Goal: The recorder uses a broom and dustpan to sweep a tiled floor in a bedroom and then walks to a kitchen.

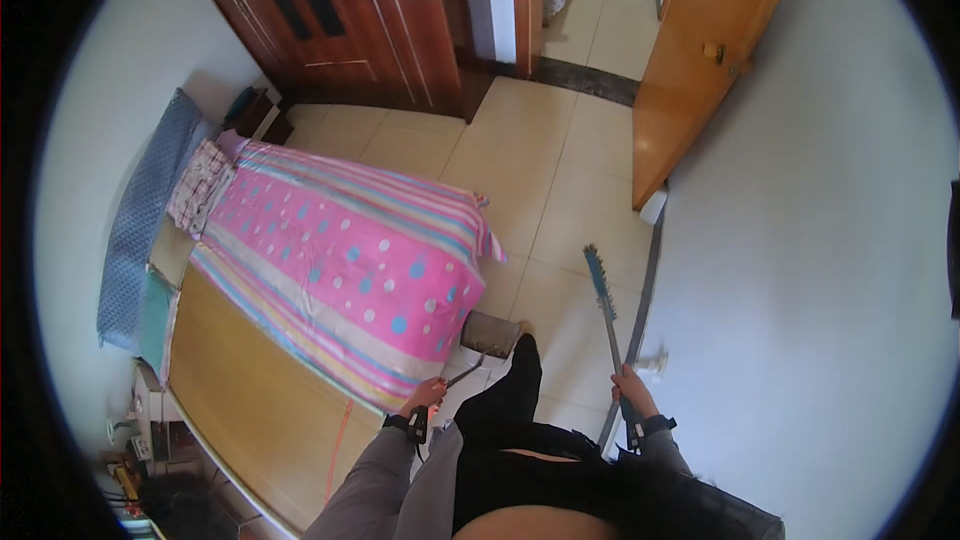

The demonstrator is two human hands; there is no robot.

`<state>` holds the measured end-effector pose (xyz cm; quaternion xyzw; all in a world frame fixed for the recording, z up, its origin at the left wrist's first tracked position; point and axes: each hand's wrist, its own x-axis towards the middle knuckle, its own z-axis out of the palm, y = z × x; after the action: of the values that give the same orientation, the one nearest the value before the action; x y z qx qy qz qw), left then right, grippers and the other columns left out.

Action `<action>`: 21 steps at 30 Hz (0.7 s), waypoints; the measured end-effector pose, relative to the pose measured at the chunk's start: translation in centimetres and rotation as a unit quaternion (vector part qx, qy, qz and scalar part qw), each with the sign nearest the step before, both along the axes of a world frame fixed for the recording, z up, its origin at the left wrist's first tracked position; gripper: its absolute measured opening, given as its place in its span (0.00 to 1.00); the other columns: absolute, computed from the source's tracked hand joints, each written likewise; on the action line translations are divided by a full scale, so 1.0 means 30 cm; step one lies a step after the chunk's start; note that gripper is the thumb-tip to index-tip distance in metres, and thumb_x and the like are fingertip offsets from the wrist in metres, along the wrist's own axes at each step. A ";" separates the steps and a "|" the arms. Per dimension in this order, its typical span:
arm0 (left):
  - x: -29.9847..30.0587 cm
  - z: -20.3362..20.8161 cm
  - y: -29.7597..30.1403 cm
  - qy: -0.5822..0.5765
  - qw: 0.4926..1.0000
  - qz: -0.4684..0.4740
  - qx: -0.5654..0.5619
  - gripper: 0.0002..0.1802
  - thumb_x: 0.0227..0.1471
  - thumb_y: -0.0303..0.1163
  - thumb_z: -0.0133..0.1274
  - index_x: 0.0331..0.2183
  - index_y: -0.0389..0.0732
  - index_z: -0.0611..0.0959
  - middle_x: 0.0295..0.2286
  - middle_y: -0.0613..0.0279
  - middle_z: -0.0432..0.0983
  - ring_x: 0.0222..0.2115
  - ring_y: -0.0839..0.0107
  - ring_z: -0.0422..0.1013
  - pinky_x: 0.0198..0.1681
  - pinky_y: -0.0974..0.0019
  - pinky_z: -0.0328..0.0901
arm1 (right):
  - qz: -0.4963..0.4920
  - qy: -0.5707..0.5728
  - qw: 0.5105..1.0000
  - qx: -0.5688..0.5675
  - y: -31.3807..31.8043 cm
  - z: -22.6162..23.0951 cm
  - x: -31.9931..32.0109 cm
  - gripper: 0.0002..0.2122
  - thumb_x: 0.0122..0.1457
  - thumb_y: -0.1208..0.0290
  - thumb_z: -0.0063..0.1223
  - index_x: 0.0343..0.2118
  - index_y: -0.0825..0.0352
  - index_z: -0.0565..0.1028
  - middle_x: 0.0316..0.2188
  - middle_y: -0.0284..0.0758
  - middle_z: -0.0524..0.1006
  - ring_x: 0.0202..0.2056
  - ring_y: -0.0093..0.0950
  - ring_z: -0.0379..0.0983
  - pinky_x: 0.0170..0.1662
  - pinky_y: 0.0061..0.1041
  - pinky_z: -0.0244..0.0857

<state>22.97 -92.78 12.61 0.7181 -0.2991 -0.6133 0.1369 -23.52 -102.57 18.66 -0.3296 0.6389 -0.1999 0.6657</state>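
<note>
My left hand (430, 395) is closed around the thin handle of a dustpan (492, 333). The pan sits low by the foot of the bed, next to my dark-shod foot, with some debris visible in it. On the other side, my right hand (634, 392) grips the grey handle of a broom (601, 285). Its long blue-green bristle head points away from me, toward the doorway. Whether the bristles touch the floor I cannot tell. Dark bands with small devices circle both wrists.
A bed (340, 250) with a pink dotted, striped cover stands at left, beside a bare tan board (260, 380). Brown wardrobes (330, 20) line the far wall. A wooden door (700, 50) stands ajar at far right, and a white wall (800, 260) borders my right side.
</note>
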 end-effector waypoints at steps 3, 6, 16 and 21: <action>-0.032 0.028 -0.329 -0.014 0.999 -0.029 -0.035 0.12 0.43 0.33 0.44 0.34 0.43 0.70 0.13 0.63 0.65 0.12 0.73 0.64 0.12 0.68 0.60 | -0.044 -0.022 0.998 0.030 -0.150 -0.056 -0.074 0.14 0.51 0.73 0.43 0.37 0.69 0.55 0.09 0.31 0.63 0.09 0.23 0.61 0.12 0.22 0.55; -0.067 0.057 -0.659 0.073 0.997 -0.005 -0.031 0.11 0.43 0.33 0.44 0.33 0.44 0.71 0.13 0.64 0.65 0.11 0.74 0.63 0.11 0.69 0.58 | -0.028 -0.027 0.999 0.034 -0.316 -0.035 -0.128 0.15 0.51 0.74 0.44 0.38 0.69 0.54 0.09 0.31 0.63 0.09 0.23 0.61 0.12 0.23 0.55; -0.204 0.195 -1.618 0.040 0.997 -0.061 -0.036 0.12 0.44 0.32 0.47 0.35 0.41 0.71 0.15 0.66 0.65 0.13 0.78 0.60 0.13 0.73 0.55 | -0.060 0.029 0.997 0.042 -0.973 0.086 -0.109 0.23 0.49 0.74 0.45 0.49 0.70 0.52 0.11 0.33 0.65 0.10 0.24 0.62 0.12 0.23 0.56; -0.214 0.214 -1.987 0.049 0.997 -0.024 -0.055 0.16 0.41 0.31 0.50 0.36 0.41 0.71 0.18 0.68 0.66 0.13 0.78 0.60 0.14 0.73 0.55 | 0.005 0.057 0.998 0.011 -1.453 0.064 -0.136 0.17 0.49 0.71 0.45 0.40 0.73 0.61 0.12 0.34 0.67 0.13 0.25 0.64 0.17 0.23 0.59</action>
<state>16.56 -152.38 19.02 0.6710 -0.3423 -0.6338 0.1759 -27.61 -146.16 20.59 -0.3362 0.6761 -0.1707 0.6330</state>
